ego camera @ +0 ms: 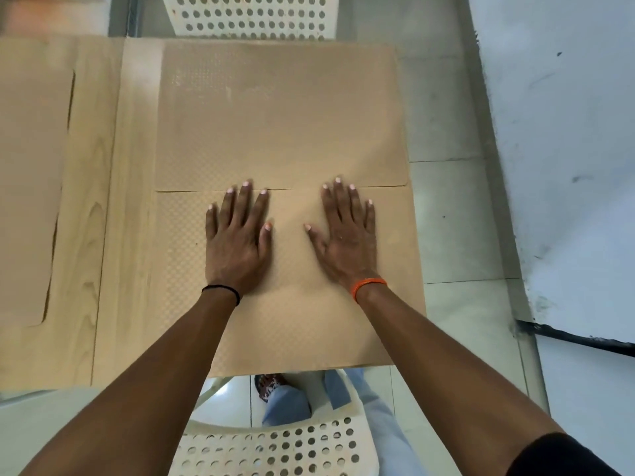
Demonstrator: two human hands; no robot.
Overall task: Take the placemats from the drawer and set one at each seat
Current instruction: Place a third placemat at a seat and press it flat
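While both the left hand (pixel 237 242) and right hand (pixel 345 235) press flat, fingers straight, on the near mat (pixel 309 321), a far mat (pixel 275 115) and left mats (pixel 31 166) already lie on the tabletop (pixel 103 235), so the task looks nearly done.

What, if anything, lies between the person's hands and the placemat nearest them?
Nothing visible. The left hand and the right hand both lie flat, fingers straight, directly on the near placemat, which rests on the wooden table above a white chair. Their fingertips reach the seam with the far placemat.
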